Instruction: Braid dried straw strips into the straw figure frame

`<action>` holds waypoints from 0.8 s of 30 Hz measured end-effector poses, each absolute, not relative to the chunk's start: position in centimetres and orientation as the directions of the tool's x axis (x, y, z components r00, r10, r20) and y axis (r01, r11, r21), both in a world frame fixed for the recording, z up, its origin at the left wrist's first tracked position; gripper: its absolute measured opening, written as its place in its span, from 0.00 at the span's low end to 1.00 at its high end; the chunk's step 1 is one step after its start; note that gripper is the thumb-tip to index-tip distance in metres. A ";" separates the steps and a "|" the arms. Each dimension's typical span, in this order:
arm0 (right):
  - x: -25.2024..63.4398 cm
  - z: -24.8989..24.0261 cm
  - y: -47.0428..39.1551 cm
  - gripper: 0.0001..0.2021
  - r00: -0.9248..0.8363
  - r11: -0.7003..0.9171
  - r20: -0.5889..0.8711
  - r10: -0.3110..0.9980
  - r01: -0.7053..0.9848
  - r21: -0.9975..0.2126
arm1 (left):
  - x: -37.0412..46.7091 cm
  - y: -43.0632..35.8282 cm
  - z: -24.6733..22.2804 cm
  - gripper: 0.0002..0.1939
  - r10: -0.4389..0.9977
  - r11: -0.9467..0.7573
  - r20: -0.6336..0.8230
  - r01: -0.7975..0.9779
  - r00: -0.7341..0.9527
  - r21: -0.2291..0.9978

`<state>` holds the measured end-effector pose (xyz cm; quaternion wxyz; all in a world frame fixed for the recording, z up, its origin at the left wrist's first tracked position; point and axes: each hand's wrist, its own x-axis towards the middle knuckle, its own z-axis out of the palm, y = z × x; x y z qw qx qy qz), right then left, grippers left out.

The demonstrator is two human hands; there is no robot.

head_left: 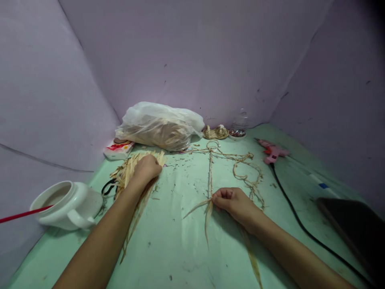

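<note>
My right hand [231, 202] pinches the lower end of a thin braided cord [211, 172] made of dried plant fibre. Loose strip ends [207, 224] fan out below the pinch. Farther up, the cord runs to a knot [211, 149] with a small loop, and more cord curls away to the right. Over on the left, my left hand [147, 166] rests on a pile of pale dried plant strips [124, 176], its fingers curled into them. The fingertips are partly hidden, and long strips hang down beside that forearm.
At the back lie a plastic bag [159, 126] of dried fibre, a woven piece [215, 132] and a dish of beads [237, 133]. A pink glue gun [272, 151] trails a black cable. Left are a white pot [75, 202], black-handled scissors [110, 186] and a tissue pack [118, 149]; right, a dark device [349, 224].
</note>
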<state>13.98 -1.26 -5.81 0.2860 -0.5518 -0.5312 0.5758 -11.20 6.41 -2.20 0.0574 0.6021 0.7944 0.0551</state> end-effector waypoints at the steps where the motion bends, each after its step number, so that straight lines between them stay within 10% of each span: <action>1: 14.0 -5.8 -1.3 0.07 -0.230 -0.270 -0.328 0.916 0.249 -0.930 | -11.2 6.4 -2.4 0.09 0.963 0.268 -0.020 0.952 -0.268 0.146; 15: 14.0 -5.8 -1.2 0.06 -0.213 -0.278 -0.334 0.918 0.255 -0.926 | -9.3 3.4 4.3 0.12 0.871 0.002 0.403 0.824 -0.280 0.567; 19: 14.0 -5.5 -1.3 0.05 -0.233 -0.279 -0.330 0.915 0.228 -0.933 | -4.4 -0.1 5.6 0.12 0.992 0.121 -0.089 0.474 -0.089 0.872; 24: 14.0 -5.2 -1.5 0.04 -0.225 -0.315 -0.344 0.912 0.155 -0.936 | 0.5 -1.9 0.6 0.02 0.812 0.364 -0.549 0.563 0.198 0.742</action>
